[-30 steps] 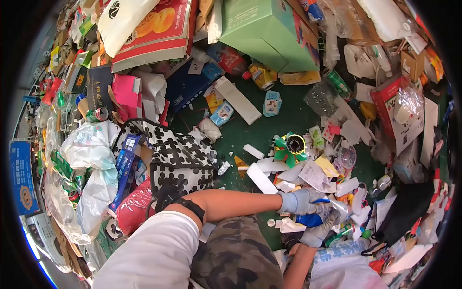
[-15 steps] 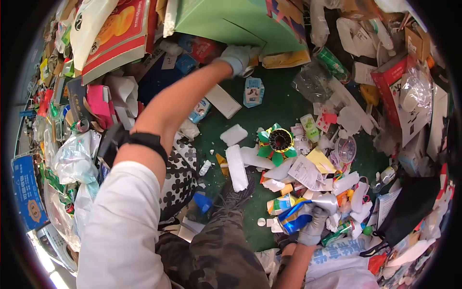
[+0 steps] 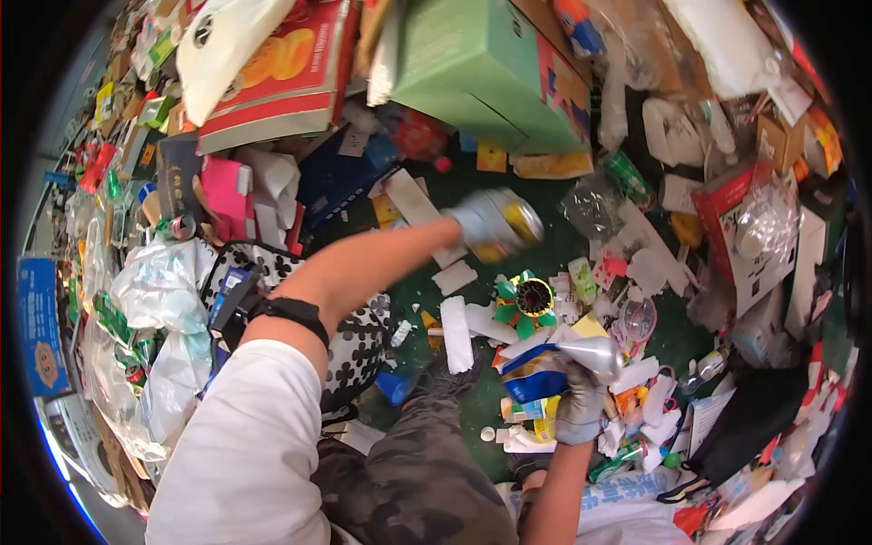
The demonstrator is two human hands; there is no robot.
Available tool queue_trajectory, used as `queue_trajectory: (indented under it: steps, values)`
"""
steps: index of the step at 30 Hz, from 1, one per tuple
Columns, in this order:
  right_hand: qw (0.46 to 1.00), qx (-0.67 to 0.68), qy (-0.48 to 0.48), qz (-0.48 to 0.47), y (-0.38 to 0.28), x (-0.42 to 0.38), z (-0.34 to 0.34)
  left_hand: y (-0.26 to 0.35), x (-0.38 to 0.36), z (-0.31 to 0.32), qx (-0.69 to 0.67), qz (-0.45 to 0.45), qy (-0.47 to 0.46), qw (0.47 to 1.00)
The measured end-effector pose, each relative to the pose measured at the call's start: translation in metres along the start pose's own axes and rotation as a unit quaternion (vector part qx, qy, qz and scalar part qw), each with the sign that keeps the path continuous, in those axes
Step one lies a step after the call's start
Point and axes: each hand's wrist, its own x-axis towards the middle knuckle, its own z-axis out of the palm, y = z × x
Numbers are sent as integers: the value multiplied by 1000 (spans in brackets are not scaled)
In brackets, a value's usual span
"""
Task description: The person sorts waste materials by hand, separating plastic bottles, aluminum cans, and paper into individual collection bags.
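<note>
My left hand (image 3: 479, 220), gloved, is raised over the dark green surface, blurred by motion, with its fingers wrapped round a silver and yellow can (image 3: 522, 218). Lower right, my gloved right hand (image 3: 579, 409) grips a blue can (image 3: 534, 374) and a silver can (image 3: 592, 356) held together. Between the hands is a green, flower-like item (image 3: 533, 297) with a dark round centre. White foam pieces (image 3: 457, 334) lie left of it. Paper scraps and small packaging lie below and beside my right hand.
A large green box (image 3: 481, 77) stands at the top, beside a red box (image 3: 282, 77). Plastic bags (image 3: 150, 286) and a clover-patterned bag (image 3: 356, 350) are on the left. On the right are a green can (image 3: 629, 177), a red box (image 3: 727, 218) and black fabric (image 3: 758, 418).
My left hand has moved from below the green box down and right, bringing a can out. My right hand has risen slightly with its cans. The view has shifted.
</note>
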Motion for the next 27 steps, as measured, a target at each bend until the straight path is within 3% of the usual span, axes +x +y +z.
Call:
queue_trajectory:
  steps: [2,3,5,6,7,8,9,10,12,14,16,17,18,19,20,21,23,27]
  values:
    - [998,51,-3,-35,-41,-7,28,16,-16,53,104,249,65,961]
    - [997,63,5,-53,-55,-8,34,33,-30,76,98,262,58,958]
    - [985,-161,-19,-67,-85,-11,32,75,-67,119,19,212,67,975]
    - [966,-251,-20,-56,-102,-21,30,84,-72,138,-94,234,33,967]
    - [940,-338,-31,-44,-119,-34,25,92,-85,141,6,321,19,947]
    - [950,-308,-43,-26,-134,-48,26,100,-99,144,94,407,18,908]
    - [959,-277,-53,-8,-149,-62,26,86,-62,193,-32,309,12,951]
    - [957,-275,-93,4,-152,-77,31,108,-74,202,-177,230,20,957]
    - [982,-154,-84,66,-163,-105,23,138,-162,137,-190,167,-122,960]
    - [984,-164,-66,30,-174,-123,11,148,-178,135,-448,217,-300,814]
    - [964,-256,-28,-68,-170,-130,9,165,-207,138,-453,155,-190,857]
    - [954,-282,6,-99,-167,-131,8,160,-210,149,-405,172,-106,892]
    - [965,-250,43,-68,-175,-154,62,159,-216,146,-317,197,-95,923]
    - [964,-248,49,-80,-177,-159,70,163,-221,139,-222,225,-85,945]
    - [967,-227,37,-110,-178,-160,69,167,-246,119,-195,252,-110,941]
    - [968,-206,26,-142,-178,-158,67,165,-242,123,-164,318,-56,932]
    - [966,-166,14,-198,-174,-161,54,166,-255,129,-259,333,9,907]
    - [949,-88,-57,-296,-166,-153,41,181,-273,130,-273,311,100,905]
